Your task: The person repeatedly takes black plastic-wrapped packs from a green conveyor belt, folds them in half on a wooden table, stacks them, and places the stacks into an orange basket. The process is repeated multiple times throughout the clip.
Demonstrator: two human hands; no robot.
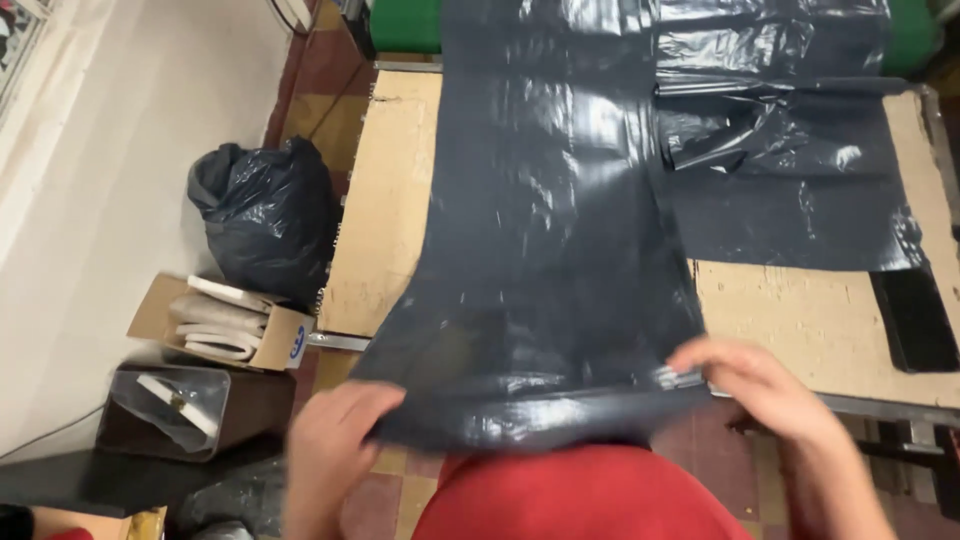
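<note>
I see a long dark plastic sheet [545, 250], shiny and a little wrinkled, lying along the counter [385, 200] from the far edge to the near edge, where its end hangs over toward me. The near end is folded or rolled into a thick hem. My left hand [335, 440] pinches the left corner of this hem, with the fingers closed around the plastic. My right hand [755, 385] pinches the right corner, with the fingertips pressed together on the edge of the sheet. Both hands hold the hem just in front of a red garment [580, 495] at the bottom of the view.

To the right of the sheet, more dark plastic sheets [790, 190] lie flat on the counter, partly under the long one, and I cannot tell how many layers there are. A black flat strip [915, 320] rests near the right edge of the counter. The counter top is a pale chipboard surface.

On the floor to the left stands a full black rubbish bag [265, 215]. Near it is an open cardboard box [225, 325] with folded pale material inside, and just beside it is a dark bin [185, 410] with a clear liner. A green object [405, 25] is at the far end of the counter.
</note>
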